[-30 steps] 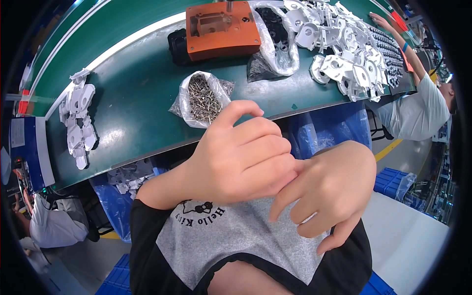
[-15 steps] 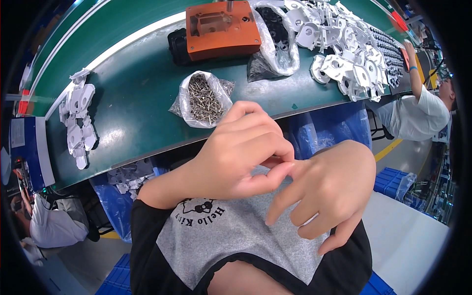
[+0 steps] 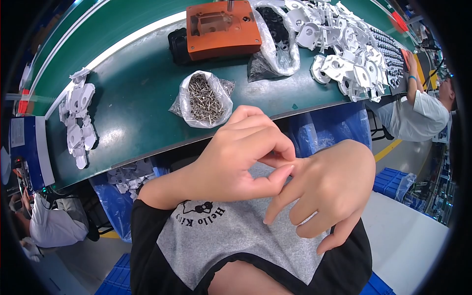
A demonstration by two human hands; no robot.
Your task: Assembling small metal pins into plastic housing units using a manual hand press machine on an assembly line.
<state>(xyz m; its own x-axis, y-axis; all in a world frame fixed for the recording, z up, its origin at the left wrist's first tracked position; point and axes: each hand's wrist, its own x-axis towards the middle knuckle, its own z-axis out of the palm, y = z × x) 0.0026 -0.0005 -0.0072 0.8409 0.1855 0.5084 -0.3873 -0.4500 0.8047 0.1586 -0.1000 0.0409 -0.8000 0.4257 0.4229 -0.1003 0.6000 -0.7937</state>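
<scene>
In front of my chest, past the bench's near edge, my two hands meet. My left hand (image 3: 250,152) is closed in a pinch, thumb against index finger, right at the end of one finger of my right hand. Anything small between those fingertips is hidden. My right hand (image 3: 334,189) shows its back, its other fingers loosely bent and apart with nothing visible in them. Just beyond my left hand, a clear plastic bag (image 3: 184,101) stands on the bench, its mouth rolled open around many small metal screws or pins (image 3: 205,101).
An orange block fixture (image 3: 223,29) sits at the back of the green bench (image 3: 132,103). Beside it are a bag of black parts (image 3: 275,34) and a heap of white plastic parts (image 3: 354,59). More white parts (image 3: 78,118) lie left. A co-worker (image 3: 418,113) sits right.
My hands stay together, with only a slight shift of the left fingers and thumb. At the right, the co-worker's arm has come down a little.
</scene>
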